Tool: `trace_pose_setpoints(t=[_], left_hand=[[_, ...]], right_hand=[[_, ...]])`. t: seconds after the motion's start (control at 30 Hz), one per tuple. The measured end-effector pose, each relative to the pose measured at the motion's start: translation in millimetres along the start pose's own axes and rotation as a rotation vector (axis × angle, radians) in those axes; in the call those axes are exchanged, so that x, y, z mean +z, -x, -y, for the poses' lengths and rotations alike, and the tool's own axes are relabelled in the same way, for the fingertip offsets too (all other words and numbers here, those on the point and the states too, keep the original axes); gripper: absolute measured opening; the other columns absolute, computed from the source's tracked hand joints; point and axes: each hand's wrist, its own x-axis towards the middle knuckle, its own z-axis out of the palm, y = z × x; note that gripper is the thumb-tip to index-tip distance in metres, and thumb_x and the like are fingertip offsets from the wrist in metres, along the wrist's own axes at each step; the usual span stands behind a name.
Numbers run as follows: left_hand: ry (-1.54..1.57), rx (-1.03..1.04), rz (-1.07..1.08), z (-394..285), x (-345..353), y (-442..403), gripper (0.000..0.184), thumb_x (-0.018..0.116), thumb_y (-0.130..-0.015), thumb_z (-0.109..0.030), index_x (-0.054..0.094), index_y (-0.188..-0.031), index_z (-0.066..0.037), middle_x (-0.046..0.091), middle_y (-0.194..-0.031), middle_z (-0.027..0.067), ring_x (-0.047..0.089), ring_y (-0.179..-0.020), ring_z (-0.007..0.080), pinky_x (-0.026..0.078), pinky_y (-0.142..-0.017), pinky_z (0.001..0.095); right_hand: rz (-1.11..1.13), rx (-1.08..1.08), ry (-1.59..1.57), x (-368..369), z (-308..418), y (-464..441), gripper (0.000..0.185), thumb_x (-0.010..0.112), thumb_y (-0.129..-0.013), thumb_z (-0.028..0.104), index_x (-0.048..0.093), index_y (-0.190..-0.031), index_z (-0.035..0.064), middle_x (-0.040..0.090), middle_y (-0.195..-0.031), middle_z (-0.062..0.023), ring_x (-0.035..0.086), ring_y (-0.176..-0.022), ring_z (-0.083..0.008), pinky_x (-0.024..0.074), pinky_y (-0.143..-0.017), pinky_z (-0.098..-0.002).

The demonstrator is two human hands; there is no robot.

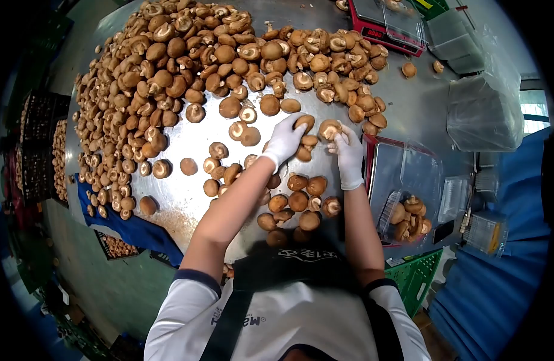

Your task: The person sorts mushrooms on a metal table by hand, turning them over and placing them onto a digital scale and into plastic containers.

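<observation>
Just in front of the dark apron, loose shiitakes lie caps-up and gills-up on the metal table. The left forearm passes over others beside them, so it is best carried high enough not to roll any. Off to the right, a clear plastic tray holds more shiitakes.

Farther out, the gloved right hand pinches one shiitake at its edge between thumb and fingers, near the middle of the table; a light pinch should spare the cap from bruising and leave most of it in sight for checking. The gloved left hand curves around a brown cap; its fingertips are hidden, so I cannot tell how firmly they press. A loose curl would suit it, with the two mushrooms just beside it left unsquashed.

Beyond, the big shiitake heap spreads leftward, and a red digital scale stands at far right.
</observation>
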Motion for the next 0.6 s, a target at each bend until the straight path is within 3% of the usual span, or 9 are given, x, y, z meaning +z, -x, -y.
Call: trace_pose_setpoints(t=[0.1, 0.13, 0.23, 0.3, 0.33, 0.47, 0.6], left_hand=[[0.261, 0.03, -0.024, -29.7, -21.0, 38.1, 0.035, 0.057, -0.098, -0.014, 0.055, -0.13, 0.001, 0.067, -0.117, 0.0158, 0.063, -0.108, 0.0226, 0.048, -0.095, 0.0312], [0.367, 0.053, -0.031, -30.4, -26.1, 45.4, 0.034, 0.054, -0.1, -0.01, 0.054, -0.133, -0.001, 0.064, -0.12, 0.0116, 0.061, -0.107, 0.0172, 0.048, -0.095, 0.0283], [0.623, -0.082, -0.088, -31.4, -39.6, 67.9, 0.034, 0.05, -0.101, -0.01, 0.053, -0.134, -0.003, 0.062, -0.123, 0.0114, 0.061, -0.109, 0.0168, 0.049, -0.094, 0.0283], [0.909, -0.19, -0.024, -21.3, -44.9, 77.2, 0.042, 0.05, -0.102, -0.016, 0.043, -0.143, -0.006, 0.055, -0.133, 0.0116, 0.058, -0.118, 0.0205, 0.05, -0.098, 0.0346], [0.943, -0.211, -0.031, -27.5, -47.9, 84.4, 0.043, 0.049, -0.103, -0.016, 0.041, -0.143, -0.005, 0.053, -0.135, 0.0123, 0.056, -0.121, 0.0212, 0.05, -0.1, 0.0354], [1.119, -0.172, -0.004, -19.0, -52.2, 96.8, 0.046, 0.047, -0.103, -0.014, 0.035, -0.146, -0.004, 0.048, -0.14, 0.0134, 0.051, -0.129, 0.0241, 0.046, -0.107, 0.0391], [1.284, -0.17, 0.023, -18.0, -52.7, 103.5, 0.05, 0.048, -0.102, -0.016, 0.031, -0.148, -0.005, 0.045, -0.143, 0.0151, 0.052, -0.128, 0.0259, 0.045, -0.108, 0.0396]], right_hand=[[0.048, -0.001, -0.043, 11.0, 8.5, 11.6, 0.032, 0.055, -0.098, 0.007, 0.053, -0.128, -0.0055, 0.068, -0.1, -0.0084, 0.062, -0.077, -0.0087, 0.0518, -0.067, -0.0217], [0.063, -0.022, -0.045, 16.4, 11.0, 16.3, 0.033, 0.055, -0.098, 0.007, 0.053, -0.129, -0.0056, 0.068, -0.1, -0.0086, 0.062, -0.077, -0.0093, 0.0523, -0.069, -0.0224], [0.149, -0.074, -0.049, 31.3, 26.3, 32.4, 0.034, 0.054, -0.098, 0.005, 0.051, -0.13, -0.0054, 0.066, -0.107, -0.0094, 0.063, -0.087, -0.0119, 0.0533, -0.078, -0.0249], [0.181, -0.122, -0.07, 44.5, 40.3, 47.7, 0.034, 0.053, -0.098, 0.004, 0.049, -0.131, -0.0052, 0.064, -0.112, -0.0104, 0.063, -0.094, -0.0132, 0.0529, -0.084, -0.0257], [0.213, -0.143, -0.077, 47.5, 41.8, 52.1, 0.035, 0.052, -0.097, 0.0, 0.047, -0.132, -0.0044, 0.061, -0.12, -0.0121, 0.061, -0.107, -0.0163, 0.0508, -0.092, -0.0274], [0.205, -0.189, -0.145, 60.4, 33.7, 62.9, 0.037, 0.052, -0.094, -0.007, 0.048, -0.131, -0.0036, 0.058, -0.125, -0.0138, 0.058, -0.116, -0.0192, 0.0473, -0.1, -0.0293], [0.197, -0.23, -0.148, 63.7, 26.7, 71.1, 0.038, 0.054, -0.092, -0.008, 0.051, -0.129, -0.0005, 0.057, -0.129, -0.013, 0.056, -0.12, -0.019, 0.0466, -0.1, -0.0307]])
